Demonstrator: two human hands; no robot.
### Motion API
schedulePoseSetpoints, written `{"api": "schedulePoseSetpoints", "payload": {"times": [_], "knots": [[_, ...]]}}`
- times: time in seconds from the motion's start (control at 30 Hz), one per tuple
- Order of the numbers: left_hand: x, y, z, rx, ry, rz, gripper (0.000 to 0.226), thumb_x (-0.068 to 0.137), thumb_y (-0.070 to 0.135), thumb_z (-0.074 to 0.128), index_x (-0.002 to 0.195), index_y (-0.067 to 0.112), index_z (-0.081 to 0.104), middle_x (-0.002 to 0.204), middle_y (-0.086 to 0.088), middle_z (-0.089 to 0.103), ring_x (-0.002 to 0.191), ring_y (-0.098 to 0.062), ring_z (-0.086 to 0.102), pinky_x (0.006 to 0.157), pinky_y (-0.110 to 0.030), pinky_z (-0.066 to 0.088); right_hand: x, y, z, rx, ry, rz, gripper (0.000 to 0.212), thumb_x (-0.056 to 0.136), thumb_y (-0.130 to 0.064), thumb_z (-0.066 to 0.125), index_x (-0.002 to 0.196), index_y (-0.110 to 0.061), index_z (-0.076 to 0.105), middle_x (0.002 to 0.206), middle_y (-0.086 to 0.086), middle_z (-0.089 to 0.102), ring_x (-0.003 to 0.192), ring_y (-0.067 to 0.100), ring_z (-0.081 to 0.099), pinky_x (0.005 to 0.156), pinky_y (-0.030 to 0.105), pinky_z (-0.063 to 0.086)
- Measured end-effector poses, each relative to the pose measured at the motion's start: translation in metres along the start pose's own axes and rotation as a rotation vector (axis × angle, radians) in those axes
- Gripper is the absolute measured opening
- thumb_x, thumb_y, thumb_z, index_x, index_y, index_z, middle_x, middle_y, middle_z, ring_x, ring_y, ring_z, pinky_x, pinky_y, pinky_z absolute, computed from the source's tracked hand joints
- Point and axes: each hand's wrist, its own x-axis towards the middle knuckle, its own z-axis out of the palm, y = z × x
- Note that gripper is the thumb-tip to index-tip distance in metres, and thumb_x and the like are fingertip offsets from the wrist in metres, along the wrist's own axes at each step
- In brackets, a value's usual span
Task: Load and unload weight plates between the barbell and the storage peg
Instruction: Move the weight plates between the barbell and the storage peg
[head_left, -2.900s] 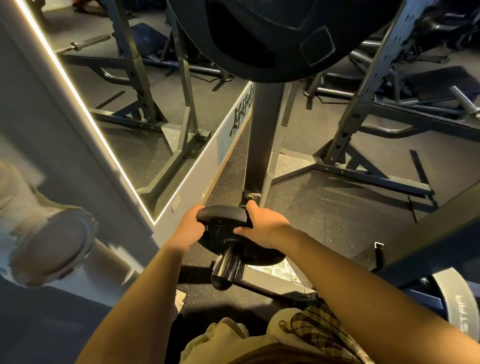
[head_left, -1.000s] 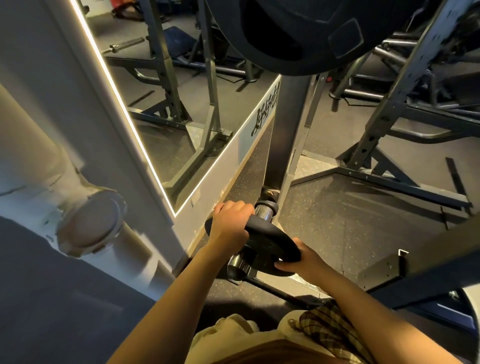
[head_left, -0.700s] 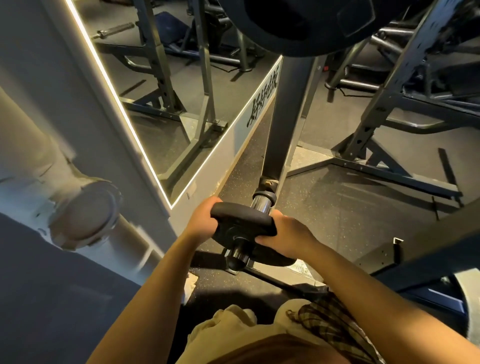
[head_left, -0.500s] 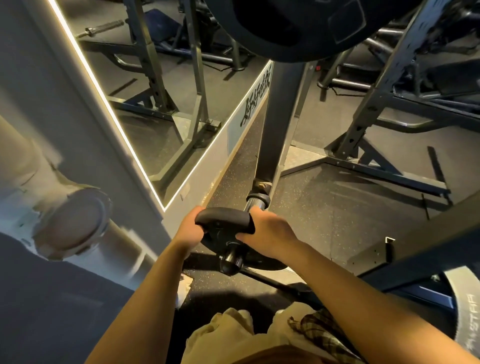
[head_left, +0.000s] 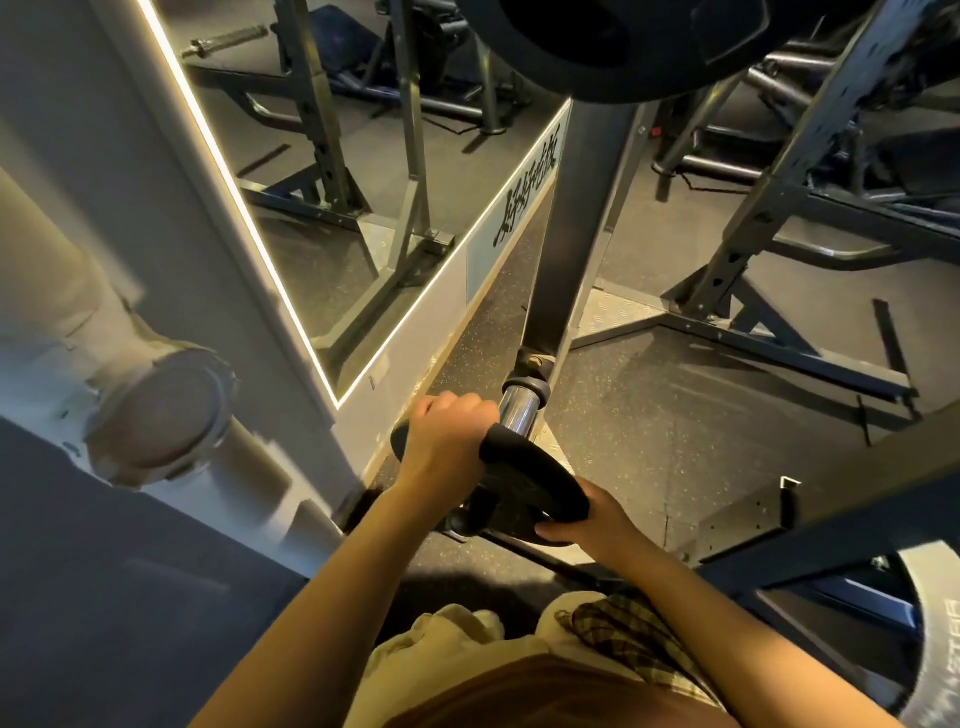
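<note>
My left hand (head_left: 445, 448) is curled over the top rim of the small black weight plate (head_left: 524, 486), its fingers (head_left: 457, 408) wrapped tight around the far edge so the knuckles face up at me. My right hand (head_left: 592, 525) grips the plate's lower near edge from underneath, thumb lying along the rim and the other fingers tucked out of sight behind the disc. Both sets of fingers are clamped on the plate, one at each end of it, with the disc tilted between them.

The plate sits on the chrome storage peg (head_left: 521, 413), which juts toward me from the foot of the dark rack upright (head_left: 576, 228). A shiny length of peg shows bare beyond the plate, just past my left knuckles, and the peg's dark end pokes out on my side below the disc. A much larger black plate (head_left: 623, 47) hangs overhead on the same upright. To my left stands a mirror (head_left: 332, 171) edged with a lit strip, over the speckled rubber floor (head_left: 675, 431).
</note>
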Motion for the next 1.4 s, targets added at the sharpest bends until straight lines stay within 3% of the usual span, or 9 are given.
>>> {"api": "schedulePoseSetpoints", "payload": {"times": [0.27, 0.37, 0.47, 0.57, 0.73, 0.87, 1.07, 1.27, 1.4], "knots": [[0.0, -0.014, -0.001, -0.113, -0.093, -0.015, 0.019, 0.087, 0.036, 0.063, 0.087, 0.017, 0.062, 0.085, 0.0, 0.062, 0.081, -0.016, 0.056, 0.078, -0.028, 0.045, 0.003, -0.015, -0.006, -0.132, -0.038, 0.006, 0.036, 0.081, -0.024, 0.076, 0.11, -0.019, 0.055, 0.102, -0.004, 0.059, 0.106, 0.021, 0.06, 0.092, 0.029, 0.051], [-0.007, -0.034, -0.009, -0.483, -0.151, -0.336, 0.014, 0.074, 0.014, 0.061, 0.075, 0.024, 0.05, 0.08, 0.006, 0.055, 0.08, -0.015, 0.052, 0.069, -0.025, 0.043, 0.004, -0.05, -0.004, -0.293, -0.004, -0.064, 0.042, 0.084, -0.033, 0.072, 0.118, -0.015, 0.056, 0.107, 0.0, 0.061, 0.101, 0.016, 0.059, 0.082, 0.023, 0.05], [-0.021, -0.058, -0.003, -0.726, -0.295, -0.585, 0.021, 0.084, 0.0, 0.062, 0.09, 0.019, 0.057, 0.09, 0.002, 0.061, 0.086, -0.016, 0.058, 0.076, -0.023, 0.048, 0.008, -0.089, 0.003, -0.465, -0.012, -0.175, 0.047, 0.089, -0.043, 0.064, 0.126, -0.018, 0.05, 0.115, 0.001, 0.06, 0.103, 0.018, 0.06, 0.082, 0.025, 0.048], [-0.03, -0.07, 0.009, -0.815, -0.283, -0.656, 0.013, 0.088, 0.009, 0.065, 0.099, 0.015, 0.061, 0.095, -0.003, 0.067, 0.09, -0.021, 0.065, 0.086, -0.037, 0.054, 0.014, -0.106, 0.01, -0.557, 0.039, -0.23, 0.047, 0.089, -0.047, 0.062, 0.125, -0.019, 0.05, 0.119, 0.004, 0.061, 0.106, 0.021, 0.061, 0.088, 0.032, 0.051], [-0.024, -0.061, 0.009, -0.773, -0.237, -0.683, 0.008, 0.092, 0.009, 0.059, 0.089, 0.017, 0.057, 0.086, 0.001, 0.061, 0.077, -0.01, 0.058, 0.067, -0.02, 0.041, 0.009, -0.095, 0.009, -0.534, 0.078, -0.256, 0.05, 0.087, -0.048, 0.063, 0.126, -0.019, 0.051, 0.122, 0.004, 0.062, 0.107, 0.021, 0.062, 0.087, 0.03, 0.051], [-0.022, -0.052, 0.002, -0.554, -0.218, -0.602, 0.016, 0.089, 0.011, 0.062, 0.082, 0.024, 0.054, 0.083, 0.007, 0.059, 0.077, -0.008, 0.054, 0.066, -0.017, 0.039, 0.004, -0.075, -0.001, -0.393, -0.031, -0.162, 0.052, 0.085, -0.046, 0.068, 0.126, -0.019, 0.052, 0.12, 0.001, 0.062, 0.106, 0.018, 0.06, 0.087, 0.025, 0.049], [-0.029, -0.026, -0.008, -0.206, 0.054, -0.033, 0.013, 0.083, 0.012, 0.069, 0.073, 0.006, 0.063, 0.072, -0.009, 0.065, 0.068, -0.025, 0.06, 0.07, -0.042, 0.055, -0.011, -0.03, -0.001, -0.15, -0.159, -0.038, 0.047, 0.079, -0.021, 0.079, 0.12, -0.017, 0.057, 0.104, -0.006, 0.058, 0.112, 0.02, 0.058, 0.082, 0.017, 0.047], [-0.032, -0.048, -0.002, -0.408, 0.11, -0.01, 0.016, 0.075, 0.02, 0.058, 0.073, 0.005, 0.062, 0.071, -0.01, 0.064, 0.067, -0.019, 0.058, 0.06, -0.03, 0.052, -0.008, -0.044, 0.001, -0.21, -0.141, -0.069, 0.047, 0.08, -0.029, 0.077, 0.121, -0.017, 0.059, 0.111, 0.0, 0.064, 0.104, 0.016, 0.06, 0.086, 0.022, 0.049], [-0.039, -0.067, 0.009, -0.706, 0.035, -0.197, 0.009, 0.075, 0.019, 0.061, 0.078, 0.026, 0.056, 0.079, -0.002, 0.062, 0.075, -0.019, 0.06, 0.072, -0.028, 0.052, 0.001, -0.07, -0.001, -0.258, -0.202, -0.091, 0.037, 0.081, -0.032, 0.075, 0.112, -0.016, 0.061, 0.077, -0.008, 0.064, 0.062, 0.003, 0.063, 0.066, 0.016, 0.051]]}}
